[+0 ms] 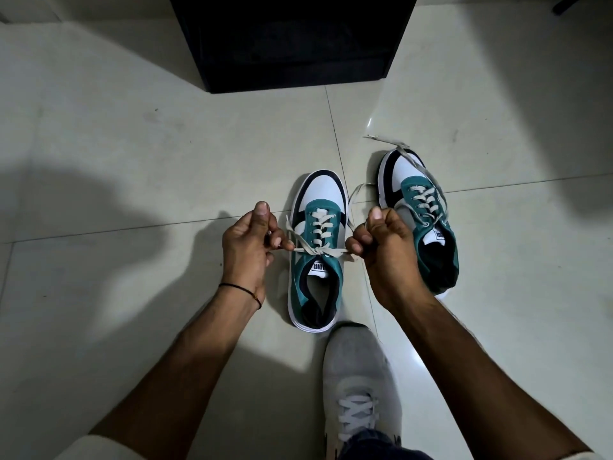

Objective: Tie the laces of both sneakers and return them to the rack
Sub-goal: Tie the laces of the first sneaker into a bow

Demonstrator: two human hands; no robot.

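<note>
Two teal, white and black sneakers stand on the tiled floor, toes pointing away from me. The left sneaker (316, 247) has its grey laces (320, 250) crossed in a knot above the tongue. My left hand (250, 240) pinches one lace end on the left of it, and my right hand (381, 242) grips the other end on the right, so the lace runs taut between them. The right sneaker (419, 207) sits a little farther away, partly behind my right hand, with its laces (398, 146) loose and trailing over the toe onto the floor.
A black rack or cabinet (292, 41) stands on the floor straight ahead, beyond the sneakers. My own foot in a grey shoe (358, 380) is planted just behind the left sneaker. Pale floor tiles (132, 127) stretch to both sides.
</note>
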